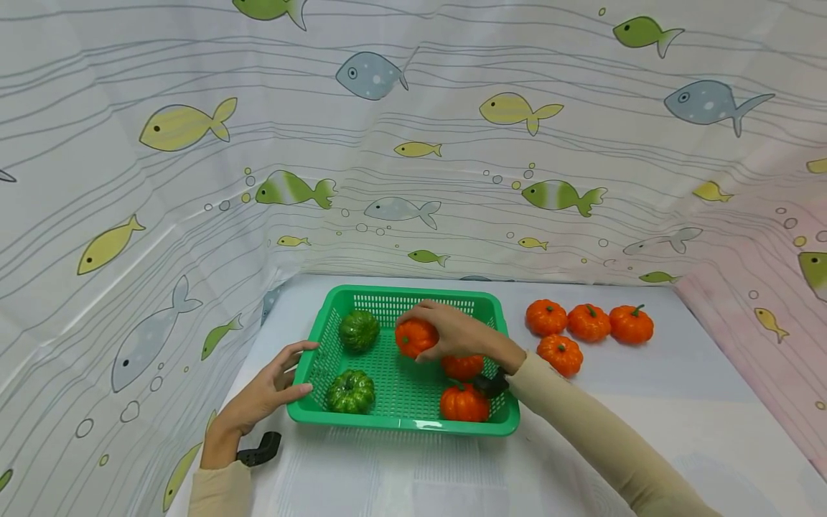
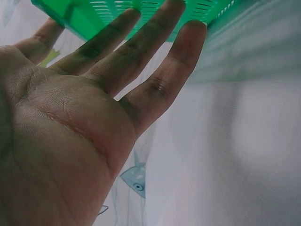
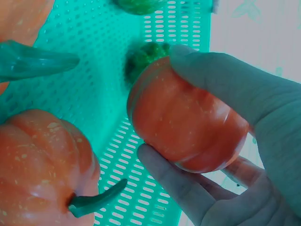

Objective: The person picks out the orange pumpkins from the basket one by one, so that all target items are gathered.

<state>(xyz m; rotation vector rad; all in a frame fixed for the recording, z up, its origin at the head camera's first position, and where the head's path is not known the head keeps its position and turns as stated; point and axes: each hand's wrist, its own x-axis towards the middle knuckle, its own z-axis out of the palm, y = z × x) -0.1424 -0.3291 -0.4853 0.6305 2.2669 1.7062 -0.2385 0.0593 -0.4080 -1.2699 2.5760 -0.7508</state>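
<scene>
My right hand (image 1: 452,332) grips a small orange pumpkin (image 1: 416,339) over the middle of a green plastic basket (image 1: 400,424). In the right wrist view, thumb and fingers wrap the held pumpkin (image 3: 188,117) from both sides. Two more orange pumpkins, a front one (image 1: 464,403) and one behind it (image 1: 461,368), sit at the basket's right end. At its left end lie two green pumpkins, one at the back (image 1: 359,331) and one in front (image 1: 350,392). My left hand (image 1: 261,391) has its fingers extended at the basket's left rim, the palm (image 2: 61,127) bare.
Right of the basket, several orange pumpkins (image 1: 589,322) stand on the white table (image 1: 646,388), one (image 1: 560,355) nearer the front. A fish-patterned curtain (image 1: 452,165) encloses the back and sides. A black wrist mount (image 1: 260,449) shows below the left hand.
</scene>
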